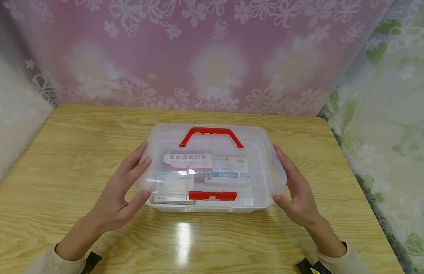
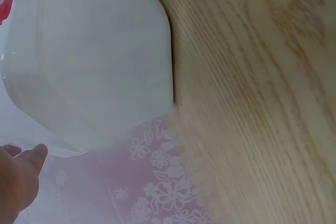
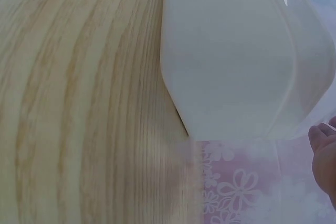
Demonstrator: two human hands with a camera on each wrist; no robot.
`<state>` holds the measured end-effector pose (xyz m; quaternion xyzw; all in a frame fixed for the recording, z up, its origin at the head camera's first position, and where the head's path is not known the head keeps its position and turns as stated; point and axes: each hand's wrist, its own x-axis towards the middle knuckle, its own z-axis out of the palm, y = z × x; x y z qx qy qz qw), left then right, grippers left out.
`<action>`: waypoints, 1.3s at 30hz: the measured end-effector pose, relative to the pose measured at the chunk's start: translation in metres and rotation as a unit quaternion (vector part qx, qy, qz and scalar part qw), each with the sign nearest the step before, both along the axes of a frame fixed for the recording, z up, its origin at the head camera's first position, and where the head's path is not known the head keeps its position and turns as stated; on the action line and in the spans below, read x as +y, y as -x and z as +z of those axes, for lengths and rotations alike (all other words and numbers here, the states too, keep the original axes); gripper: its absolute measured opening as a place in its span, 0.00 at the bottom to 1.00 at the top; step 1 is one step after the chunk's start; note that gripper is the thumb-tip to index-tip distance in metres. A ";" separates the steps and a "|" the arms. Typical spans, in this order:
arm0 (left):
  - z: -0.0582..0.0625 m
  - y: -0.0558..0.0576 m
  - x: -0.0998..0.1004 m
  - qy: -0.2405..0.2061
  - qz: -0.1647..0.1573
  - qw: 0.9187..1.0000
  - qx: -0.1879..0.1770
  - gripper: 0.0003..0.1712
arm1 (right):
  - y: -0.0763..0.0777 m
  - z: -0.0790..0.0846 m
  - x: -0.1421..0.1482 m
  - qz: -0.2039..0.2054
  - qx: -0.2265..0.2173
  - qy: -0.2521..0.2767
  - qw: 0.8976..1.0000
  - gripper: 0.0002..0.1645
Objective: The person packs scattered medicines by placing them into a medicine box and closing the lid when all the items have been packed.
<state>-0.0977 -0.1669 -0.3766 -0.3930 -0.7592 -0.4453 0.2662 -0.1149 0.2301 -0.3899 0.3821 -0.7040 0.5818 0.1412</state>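
Note:
A translucent plastic storage box (image 1: 246, 209) stands on the table under a clear lid (image 1: 260, 163). The lid carries a red handle (image 1: 212, 130), and a red latch (image 1: 212, 196) shows at its near side. At the lid's left edge, my left hand (image 1: 116, 194) touches with thumb and fingers spread and fairly straight. My right hand (image 1: 297, 190) lies along the right edge, thumb at the near corner. Through the lid show a pink-and-white medicine carton (image 1: 188, 158), a blue-and-white carton (image 1: 230, 175) and a white carton (image 1: 174, 186). Both wrist views show the box's pale side wall (image 2: 105, 66).
The wood-grain table (image 1: 78, 152) extends around the box. A pink flowered cloth (image 1: 170, 68) hangs behind its far edge. Pale floral cloth (image 1: 397, 133) hangs at the right, and a whitish cloth (image 1: 13, 110) at the left.

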 end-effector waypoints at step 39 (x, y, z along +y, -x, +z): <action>0.051 -0.004 0.054 0.201 0.062 0.906 0.368 0.14 | 0.002 0.002 0.000 -0.053 0.058 -0.041 0.996 0.51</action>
